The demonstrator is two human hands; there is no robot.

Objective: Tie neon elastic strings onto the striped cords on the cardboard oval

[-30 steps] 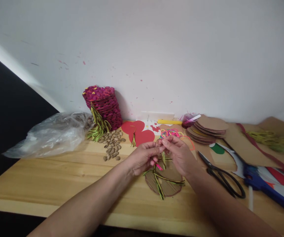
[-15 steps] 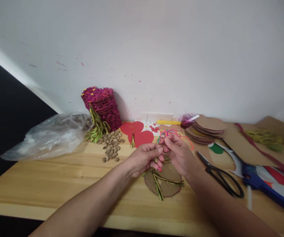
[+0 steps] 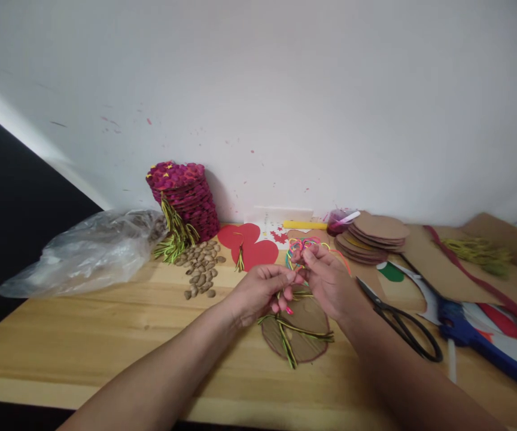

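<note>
My left hand and my right hand meet fingertip to fingertip above the table, both closed in a pinch. Thin yarn runs between and below the fingers, partly hidden by them. Under the hands lies a round cardboard disc with a dark red rim, and yellow-green and black yarn tassels rest on it. Just behind the fingertips is a tangle of bright coloured cords. A small yarn tassel lies on red paper shapes farther back.
Left are a plastic bag, brown shells or seeds and a purple stack with a tassel. To the right are black scissors, a blue-handled tool, stacked cardboard discs, a purple cup and a yellow stick.
Both hands stay together in nearly the same place, with the fingertips shifting slightly against each other. The whole view has moved a little; the things on the table lie as before.
</note>
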